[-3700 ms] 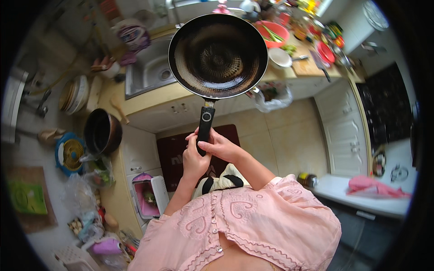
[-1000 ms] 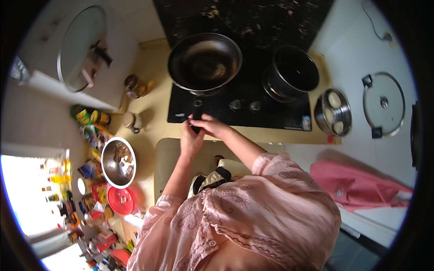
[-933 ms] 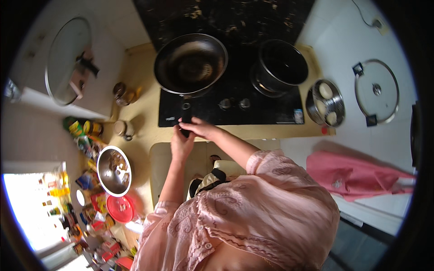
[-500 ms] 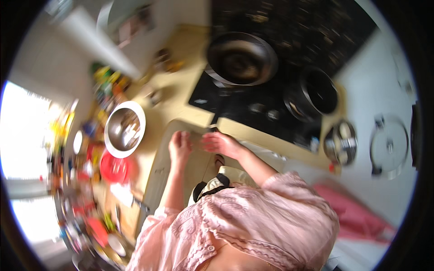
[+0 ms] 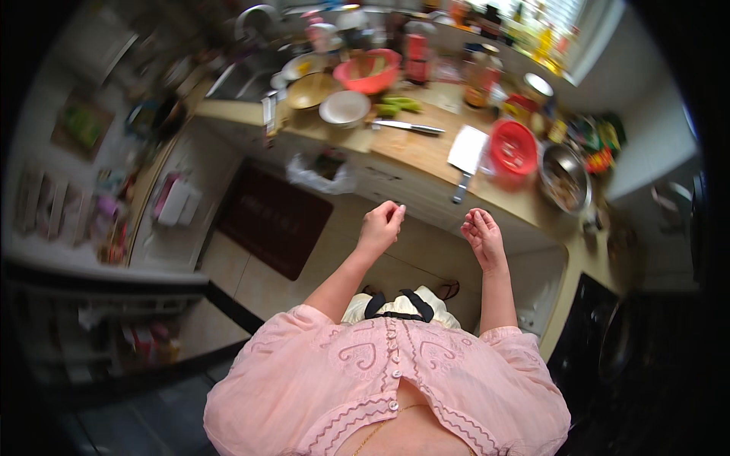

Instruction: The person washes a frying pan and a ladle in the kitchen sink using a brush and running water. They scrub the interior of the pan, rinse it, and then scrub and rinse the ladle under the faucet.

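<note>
Head view: both hands are hanging in front of the counter point(image 5: 506, 196), well apart from each other and short of its front edge, touching nothing that I can see. The left hand point(image 5: 382, 228) is bunching its fingers in against the thumb, no object showing. The right hand point(image 5: 484, 239) is curling loosely; nothing is showing in it either, and I can't tell whether thumb and fingertips are meeting. Nearest item is the cleaver point(image 5: 467, 148): its blade is lying at the right end of the cutting board point(image 5: 422, 153), its handle is pointing toward the person and seems to be overhanging the counter's front edge. A knife point(image 5: 411, 127) is lying nearer the board's back edge, green vegetable pieces point(image 5: 399, 104) sitting behind it. A red plastic bowl point(image 5: 512, 148) is standing just right of the cleaver; a steel mixing bowl point(image 5: 564, 178), pieces inside, is standing further toward the counter's right corner. The cooktop point(image 5: 582, 311) is showing dimly at far right. Step, my read: between holds, both hands free. Next move, my judgement: any pickup is calling for opening the fingers and reaching forward past the front edge; the cleaver's handle is offering the right hand the shortest reach. Risk: a wrist could be bumping that handle.
</note>
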Motion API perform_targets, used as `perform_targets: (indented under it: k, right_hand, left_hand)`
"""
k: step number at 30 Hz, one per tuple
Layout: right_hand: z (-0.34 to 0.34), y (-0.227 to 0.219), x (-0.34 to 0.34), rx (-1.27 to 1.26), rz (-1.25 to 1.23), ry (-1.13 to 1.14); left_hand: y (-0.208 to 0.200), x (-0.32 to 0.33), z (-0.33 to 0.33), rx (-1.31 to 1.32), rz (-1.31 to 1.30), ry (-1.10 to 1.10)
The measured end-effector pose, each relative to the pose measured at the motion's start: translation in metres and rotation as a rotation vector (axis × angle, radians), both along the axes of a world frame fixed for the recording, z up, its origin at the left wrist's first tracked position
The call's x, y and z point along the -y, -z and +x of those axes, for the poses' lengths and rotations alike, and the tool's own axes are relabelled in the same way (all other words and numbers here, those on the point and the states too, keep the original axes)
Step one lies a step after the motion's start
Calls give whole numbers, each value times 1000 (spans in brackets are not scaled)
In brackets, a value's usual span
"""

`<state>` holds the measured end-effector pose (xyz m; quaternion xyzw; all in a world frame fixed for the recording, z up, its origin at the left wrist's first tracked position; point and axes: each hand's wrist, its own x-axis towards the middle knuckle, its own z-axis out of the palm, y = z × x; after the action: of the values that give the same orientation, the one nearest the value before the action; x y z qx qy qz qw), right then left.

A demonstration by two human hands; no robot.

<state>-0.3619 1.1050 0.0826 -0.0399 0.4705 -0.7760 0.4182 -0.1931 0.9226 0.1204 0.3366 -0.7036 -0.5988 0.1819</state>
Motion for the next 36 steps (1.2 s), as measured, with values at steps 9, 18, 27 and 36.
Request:
perform_targets:
  k: [9,18,27,36]
  right_hand:
    - [89,-6,216,-86,45,-452]
    - [99,13,374,-244,73,-603]
    - [99,25,527,-436,165,-585]
    - [109,45,588,-729,294,-454]
  left_hand:
    - [18,112,175,65,-22,-538]
    - [29,230,186,51,-9,-602]
    - [15,372,157,163,-96,-489]
    - [129,502,107,285,-266,-251]
